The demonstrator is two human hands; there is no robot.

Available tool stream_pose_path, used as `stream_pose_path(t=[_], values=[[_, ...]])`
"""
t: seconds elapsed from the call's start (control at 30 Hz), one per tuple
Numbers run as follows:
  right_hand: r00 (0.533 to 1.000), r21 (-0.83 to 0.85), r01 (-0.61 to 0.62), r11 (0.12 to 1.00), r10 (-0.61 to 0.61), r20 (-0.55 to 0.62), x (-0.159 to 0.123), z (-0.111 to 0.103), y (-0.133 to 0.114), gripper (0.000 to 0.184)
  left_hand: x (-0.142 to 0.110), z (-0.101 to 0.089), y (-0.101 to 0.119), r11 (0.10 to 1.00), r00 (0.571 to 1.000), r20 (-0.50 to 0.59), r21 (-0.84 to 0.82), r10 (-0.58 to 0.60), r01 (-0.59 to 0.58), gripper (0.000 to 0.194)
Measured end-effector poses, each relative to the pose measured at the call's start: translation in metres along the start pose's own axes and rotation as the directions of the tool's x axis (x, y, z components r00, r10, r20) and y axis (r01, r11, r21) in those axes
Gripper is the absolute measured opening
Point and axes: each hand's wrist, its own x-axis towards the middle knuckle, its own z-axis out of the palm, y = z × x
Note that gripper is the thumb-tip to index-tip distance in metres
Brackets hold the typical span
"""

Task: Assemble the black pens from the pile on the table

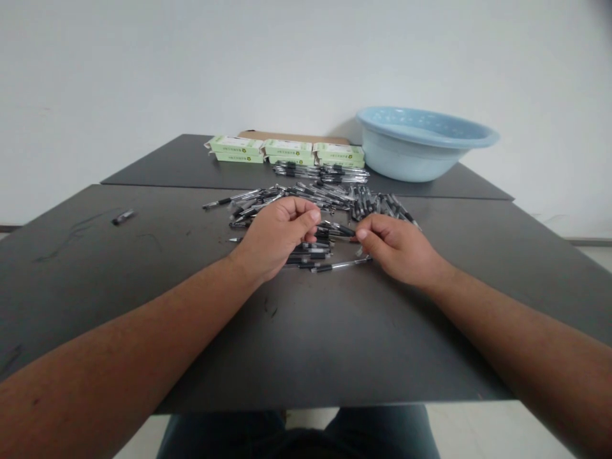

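Note:
My left hand (282, 236) is closed in a pinch over the pile's left part, thumb against forefinger; whatever it may hold is too small to make out. To its right, my right hand (399, 250) is also closed, thumb and forefinger pinching the end of a pen (342, 228) with a black grip. That pen points left, toward my left hand. Around and beneath both hands lie many clear pens with black grips (329, 194), heaped loosely. In front of my right fingers, one pen (339, 265) lies nearest to me.
Behind the heap sits a neater stack of pens (320, 172). Light green boxes (289, 150) stand in a row at the back, beside a large pale blue basin (421, 150). A short pen piece (123, 217) lies alone on the dark table (215, 357) at left.

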Motion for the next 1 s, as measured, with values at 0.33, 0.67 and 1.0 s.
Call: stream_pose_path(t=[0.33,0.67,1.0], values=[[1.000,-0.027,0.015,1.000,-0.015,-0.004,0.0012,-0.0013,-0.0017,0.026,-0.0006,0.0012,-0.0010,1.000,1.000,-0.011,-0.001,0.007,-0.007,0.020],[1.000,-0.045,0.019,0.999,-0.019,-0.009,0.0018,-0.0022,-0.0044,0.024,-0.0045,0.0013,0.0006,0.992,0.997,0.043,0.105,0.065,-0.069,0.019],[0.999,-0.082,0.052,0.995,-0.051,0.020,0.0021,-0.0010,-0.0040,0.021,-0.0087,0.0020,0.0081,0.914,0.989,0.102,0.384,0.102,-0.134,0.011]])
